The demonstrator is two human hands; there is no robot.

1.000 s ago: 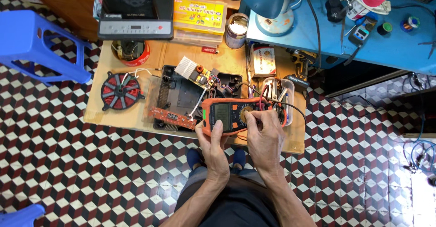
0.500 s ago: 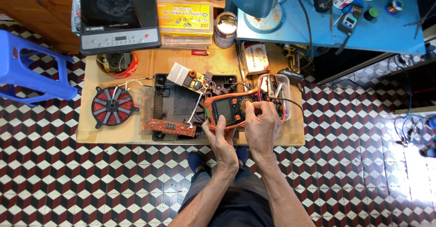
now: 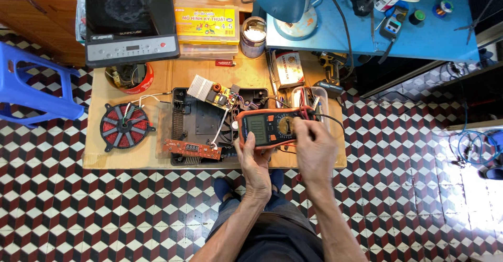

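Both hands meet at an orange multimeter (image 3: pixel 272 127) held just above the near edge of a cardboard sheet (image 3: pixel 131 160) on the tiled floor. Left hand (image 3: pixel 255 163) grips the meter's near left side, thumb curled against its casing below the grey display. Right hand (image 3: pixel 314 148) has its fingertips pinched on the round dial at the meter's right end. Just left of the meter lies an opened black cooker base (image 3: pixel 201 126) with a red circuit strip (image 3: pixel 192 149) along its near edge. Further left sits 1 red coil disc (image 3: pixel 124 126).
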